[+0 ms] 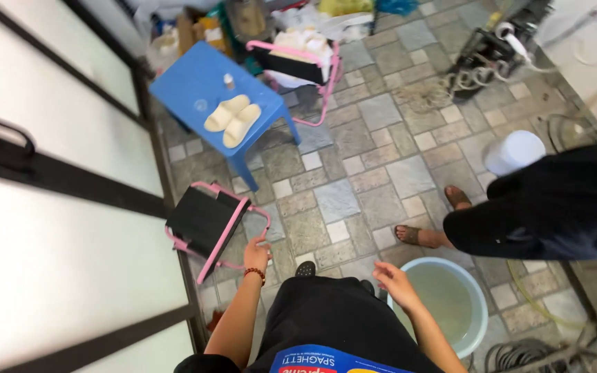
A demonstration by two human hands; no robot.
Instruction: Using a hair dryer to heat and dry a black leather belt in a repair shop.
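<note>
The left hand (256,254) closes its grip on the pink frame of the folding stool (210,221), steadying it near the glass wall, while the right hand (393,278) hovers wide open and empty beside the water bucket (476,293).

L hand (256,254) touching pink folding stool (209,222); R hand (395,280) open above bucket (475,314).

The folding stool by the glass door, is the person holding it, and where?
Yes. The left hand grips the small black-seated folding stool with the pink metal frame by the near corner of its pink tube. The right hand holds nothing, hovering open.
</note>
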